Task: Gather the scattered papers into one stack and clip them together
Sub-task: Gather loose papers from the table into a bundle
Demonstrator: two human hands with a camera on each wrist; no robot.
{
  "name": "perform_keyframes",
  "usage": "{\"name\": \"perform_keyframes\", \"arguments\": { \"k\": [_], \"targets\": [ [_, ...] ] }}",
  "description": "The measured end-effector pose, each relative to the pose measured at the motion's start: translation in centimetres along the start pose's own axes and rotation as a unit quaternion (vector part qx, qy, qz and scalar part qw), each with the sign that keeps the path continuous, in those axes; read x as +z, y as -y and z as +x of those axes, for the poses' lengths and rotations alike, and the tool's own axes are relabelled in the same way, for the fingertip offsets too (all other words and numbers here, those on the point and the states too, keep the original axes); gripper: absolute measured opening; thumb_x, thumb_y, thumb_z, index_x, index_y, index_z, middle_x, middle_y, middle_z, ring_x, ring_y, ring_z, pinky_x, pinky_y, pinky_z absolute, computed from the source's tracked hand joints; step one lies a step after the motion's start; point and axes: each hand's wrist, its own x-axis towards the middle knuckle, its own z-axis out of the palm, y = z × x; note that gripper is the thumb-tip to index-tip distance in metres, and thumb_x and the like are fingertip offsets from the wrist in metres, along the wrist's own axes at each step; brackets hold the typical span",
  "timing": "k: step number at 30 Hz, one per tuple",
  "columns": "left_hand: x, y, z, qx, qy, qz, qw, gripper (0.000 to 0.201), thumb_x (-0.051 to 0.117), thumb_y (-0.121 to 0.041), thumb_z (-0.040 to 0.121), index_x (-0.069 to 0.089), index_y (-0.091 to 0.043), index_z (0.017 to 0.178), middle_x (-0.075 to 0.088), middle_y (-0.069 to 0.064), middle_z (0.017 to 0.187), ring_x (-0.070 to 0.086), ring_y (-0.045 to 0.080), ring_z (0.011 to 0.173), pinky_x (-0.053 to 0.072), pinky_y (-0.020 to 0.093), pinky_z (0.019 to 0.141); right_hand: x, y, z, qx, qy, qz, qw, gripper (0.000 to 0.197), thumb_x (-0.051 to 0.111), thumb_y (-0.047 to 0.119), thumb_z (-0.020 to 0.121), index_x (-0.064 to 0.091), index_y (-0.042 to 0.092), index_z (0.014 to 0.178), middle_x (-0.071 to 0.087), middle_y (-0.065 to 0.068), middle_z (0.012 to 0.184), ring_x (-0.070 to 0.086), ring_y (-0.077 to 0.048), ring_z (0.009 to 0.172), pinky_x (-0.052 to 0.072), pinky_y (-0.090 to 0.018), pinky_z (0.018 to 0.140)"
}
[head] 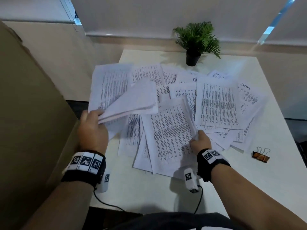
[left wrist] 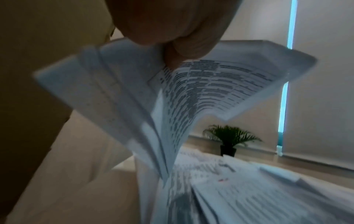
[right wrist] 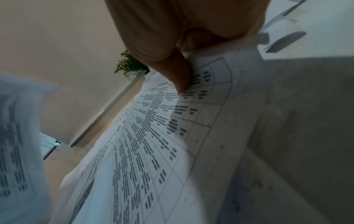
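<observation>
Head view: left hand [head: 93, 128] grips a lifted bundle [head: 131, 103] at near left, right hand [head: 200, 141] pinches a sheet [head: 169, 133] off the scattered papers [head: 216, 103], likely to merge them; binder clip [head: 260, 156] waits near right.

Left hand [head: 93, 128] grips a lifted sheaf [head: 132, 100]; right hand [head: 200, 141] pinches a sheet [head: 169, 131] among scattered papers [head: 217, 105]
</observation>
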Motion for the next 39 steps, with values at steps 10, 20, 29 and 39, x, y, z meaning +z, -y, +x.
{"name": "perform_keyframes", "arguments": {
  "k": [10, 20, 29, 39],
  "targets": [
    [6.0, -1.8, -3.9, -0.248, 0.287, -0.180, 0.907, 0.085, 0.059, -0.001, 0.092, 0.010, -0.032, 0.154, 0.029, 0.001, 0.159, 0.036, 0.022, 0.141, 0.029, 0.031, 0.111, -1.4, -0.4, -1.0, 0.014, 0.110, 0.047, 0.993, 0.032, 0.027, 0.025, 0.103, 0.051, 0.009, 0.117, 0.054, -0.017, 0.123, 0.050, -0.024, 0.106, 0.036, -0.028, 0.090],
    [12.3, -1.8, -9.4, -0.251, 0.438, 0.035, 0.862, 0.041, 0.035, -0.026, 0.103, 0.041, -0.001, 0.135, 0.047, 0.023, 0.137, 0.051, 0.039, 0.119, 0.042, 0.040, 0.095, -1.1, -1.3, -2.4, 0.058, 0.210, 0.157, 0.963, 0.038, 0.051, 0.000, 0.088, 0.044, 0.018, 0.120, 0.060, -0.021, 0.110, 0.065, -0.041, 0.093, 0.057, -0.054, 0.078],
    [7.6, -4.1, -3.6, -0.330, 0.288, -0.374, 0.817, 0.064, 0.059, 0.009, 0.086, 0.039, -0.015, 0.141, 0.059, 0.009, 0.132, 0.057, 0.029, 0.122, 0.047, 0.047, 0.101, -6.2, 3.4, -3.2, -0.127, 0.144, 0.223, 0.956, 0.043, 0.049, -0.005, 0.088, 0.057, 0.035, 0.105, 0.063, 0.006, 0.095, 0.059, -0.010, 0.085, 0.052, -0.031, 0.080],
    [3.6, -9.1, -1.5, -0.253, 0.185, -0.543, 0.779, 0.008, 0.049, -0.001, 0.095, 0.057, 0.000, 0.096, 0.062, -0.020, 0.078, 0.059, -0.011, 0.071, 0.048, 0.013, 0.072, -9.3, 10.1, -5.2, -0.161, 0.067, 0.429, 0.886, 0.037, 0.066, 0.025, 0.066, 0.049, 0.024, 0.098, 0.061, -0.009, 0.102, 0.060, -0.019, 0.085, 0.051, -0.029, 0.074]
  ]
}}
